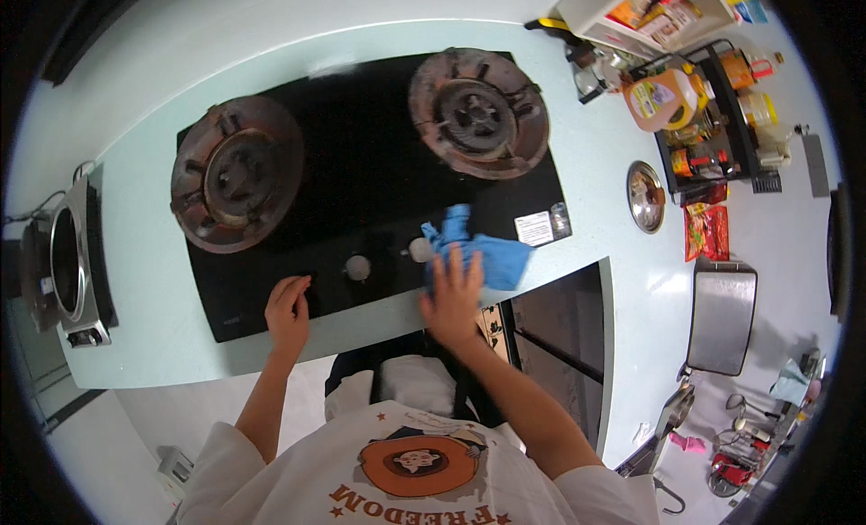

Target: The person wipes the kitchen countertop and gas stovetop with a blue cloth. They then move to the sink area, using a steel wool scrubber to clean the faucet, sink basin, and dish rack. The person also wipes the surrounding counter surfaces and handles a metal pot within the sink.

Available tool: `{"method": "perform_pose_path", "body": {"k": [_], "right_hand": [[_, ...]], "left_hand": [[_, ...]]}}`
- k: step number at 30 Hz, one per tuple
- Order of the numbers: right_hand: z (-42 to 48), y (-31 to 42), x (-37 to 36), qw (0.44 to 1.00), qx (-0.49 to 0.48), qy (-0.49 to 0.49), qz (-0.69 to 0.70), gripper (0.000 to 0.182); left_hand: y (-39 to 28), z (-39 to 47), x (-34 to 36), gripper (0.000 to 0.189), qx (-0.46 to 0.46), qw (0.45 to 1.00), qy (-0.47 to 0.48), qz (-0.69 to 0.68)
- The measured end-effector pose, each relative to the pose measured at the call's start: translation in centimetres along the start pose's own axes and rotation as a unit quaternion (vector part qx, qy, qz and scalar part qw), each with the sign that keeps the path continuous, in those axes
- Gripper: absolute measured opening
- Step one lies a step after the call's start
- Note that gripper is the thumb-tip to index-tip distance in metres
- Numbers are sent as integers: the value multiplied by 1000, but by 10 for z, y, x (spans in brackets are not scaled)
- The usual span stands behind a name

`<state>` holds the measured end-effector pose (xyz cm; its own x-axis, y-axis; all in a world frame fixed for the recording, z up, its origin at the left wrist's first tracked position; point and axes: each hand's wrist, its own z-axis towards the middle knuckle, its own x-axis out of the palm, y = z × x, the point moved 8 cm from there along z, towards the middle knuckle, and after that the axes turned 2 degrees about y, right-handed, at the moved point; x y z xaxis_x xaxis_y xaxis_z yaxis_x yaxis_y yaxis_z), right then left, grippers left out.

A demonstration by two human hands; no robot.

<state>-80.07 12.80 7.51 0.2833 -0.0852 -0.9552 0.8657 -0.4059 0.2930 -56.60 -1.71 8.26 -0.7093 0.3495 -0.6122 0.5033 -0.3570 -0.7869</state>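
A black glass gas hob (pixel 352 160) lies on the pale countertop, with a round, rusty pan support (pixel 237 174) at its left and another (pixel 479 113) at its back right. My right hand (pixel 454 298) rests spread on a crumpled blue cloth (pixel 497 258) at the hob's front edge, beside the right control knob (pixel 420 249). The left knob (pixel 357 268) stands between my hands. My left hand (pixel 289 308) lies on the hob's front edge with its fingers curled together and nothing seen in it.
An electric cooker (pixel 81 261) sits at the far left. To the right are a steel bowl (pixel 645 197), a black rack (pixel 734 119) of bottles, a red food packet (pixel 705 233) and a rectangular tray (pixel 722 320). An opening (pixel 561 342) lies below the counter's front edge.
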Motion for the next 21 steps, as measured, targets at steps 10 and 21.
{"method": "perform_pose_path", "body": {"k": [10,21], "right_hand": [[21,-129,-51,993,-107,-39,13,53],[45,-226,-78,988,27,-147,50,50]], "left_hand": [[-74,-3,30,26,-25,998,2,62],[-176,-43,160,29,-7,993,43,113]]}}
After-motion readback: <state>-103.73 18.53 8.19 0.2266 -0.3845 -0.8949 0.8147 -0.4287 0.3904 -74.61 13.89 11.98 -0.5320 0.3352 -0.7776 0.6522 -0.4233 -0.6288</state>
